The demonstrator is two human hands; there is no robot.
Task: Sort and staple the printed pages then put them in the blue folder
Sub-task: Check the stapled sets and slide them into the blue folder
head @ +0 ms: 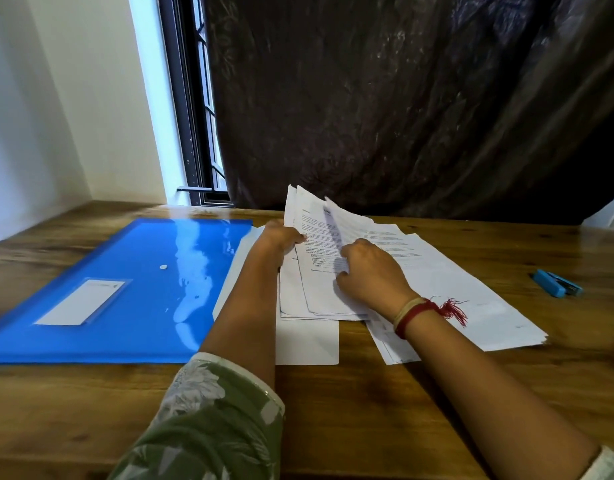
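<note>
Several printed pages (316, 285) stand tilted up off the wooden table (367, 410) in the middle of the view. My left hand (281, 239) grips their left edge, thumb on the front sheet. My right hand (367, 271) pinches the right edge of the front sheets, fingers curled behind them. More printed pages (471, 306) lie flat in a loose pile to the right, under my right wrist. One sheet (305, 341) lies flat below the held pages. The blue folder (125, 289) lies closed on the left, a white label on its front. A blue stapler (556, 283) rests at the far right.
A dark plastic sheet (402, 98) hangs behind the table's far edge. A black-framed window (191, 98) and a white wall (56, 98) stand at the back left. Bare wood shows along the table's near edge.
</note>
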